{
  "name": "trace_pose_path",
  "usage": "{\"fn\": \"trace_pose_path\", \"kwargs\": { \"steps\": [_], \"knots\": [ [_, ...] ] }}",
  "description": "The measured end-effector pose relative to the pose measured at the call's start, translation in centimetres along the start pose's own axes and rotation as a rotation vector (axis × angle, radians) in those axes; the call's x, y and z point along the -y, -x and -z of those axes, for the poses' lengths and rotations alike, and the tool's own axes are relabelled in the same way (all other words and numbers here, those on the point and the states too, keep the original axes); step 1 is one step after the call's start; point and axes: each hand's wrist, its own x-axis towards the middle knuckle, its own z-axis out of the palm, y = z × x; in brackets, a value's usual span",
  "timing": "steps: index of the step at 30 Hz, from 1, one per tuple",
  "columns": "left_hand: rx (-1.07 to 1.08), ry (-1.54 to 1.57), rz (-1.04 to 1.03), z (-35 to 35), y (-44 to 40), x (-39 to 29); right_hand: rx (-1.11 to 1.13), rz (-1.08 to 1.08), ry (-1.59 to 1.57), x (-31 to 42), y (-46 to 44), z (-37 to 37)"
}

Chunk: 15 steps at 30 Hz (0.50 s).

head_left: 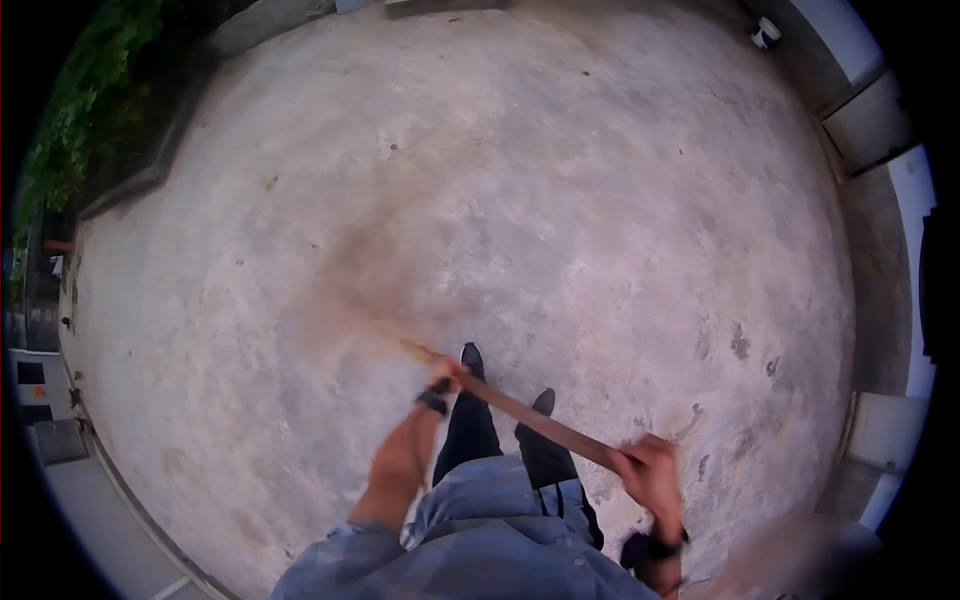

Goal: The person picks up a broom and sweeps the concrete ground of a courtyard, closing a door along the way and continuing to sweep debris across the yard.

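A long brown wooden handle [540,422] slants across the front of my body, its far end up and to the left. My left hand [447,374] is closed round it near that far end, just beside the toe of one dark shoe. Lower right, my right hand [650,468] grips the near end. Beyond my left hand the tool turns into a tan, motion-blurred smear [365,300] over the floor, and its exact shape cannot be made out.
Stained concrete floor [600,200] spreads around my dark shoes [472,360]. Green plants [90,110] grow behind a low kerb at the upper left. A white bucket [766,34] stands at the upper right, near a wall. Pale blocks [888,430] line the right edge.
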Motion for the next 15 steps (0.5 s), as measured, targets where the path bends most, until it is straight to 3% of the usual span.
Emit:
{"fn": "trace_pose_path", "kwargs": {
  "steps": [4,5,6,7,8,9,10,12,13,14,15],
  "knots": [
    [-0.398,-0.209,-0.254,15.8,5.1,-9.4,0.086,0.026,-0.301,-2.0,-0.7,-7.0],
    [-0.460,-0.204,-0.292,17.9,6.9,-9.3,0.088,0.038,-0.302,-3.2,0.5,-7.0],
    [-0.477,0.012,-0.246,18.5,8.8,-8.2,0.073,0.029,-0.310,-4.4,1.7,-6.2],
    [-0.522,0.001,-0.348,18.5,10.4,-6.5,0.049,0.024,-0.320,-5.7,2.5,-4.9],
    [-0.577,-0.020,-0.447,12.6,14.7,-5.9,0.044,0.004,-0.340,-6.4,1.9,-2.4],
    [-0.548,-0.043,-0.327,3.8,10.4,-11.4,0.041,-0.030,-0.345,-6.7,-8.4,0.4],
    [-0.482,0.262,-0.247,1.9,10.2,-9.6,0.027,-0.076,-0.279,-7.8,-7.1,3.1],
    [-0.116,0.082,-0.490,-3.0,10.6,-2.5,-0.029,-0.130,-0.182,-11.6,-3.1,9.0],
    [-0.072,0.068,-0.580,-6.5,8.5,0.9,-0.103,-0.193,-0.117,-12.6,-2.4,12.0],
    [-0.005,0.135,-0.527,-11.6,9.4,3.5,-0.146,-0.262,-0.075,-12.7,-0.4,15.2],
    [0.055,0.289,-0.327,-15.9,10.2,5.9,-0.249,-0.326,-0.067,-14.3,2.9,17.7]
  ]
}}
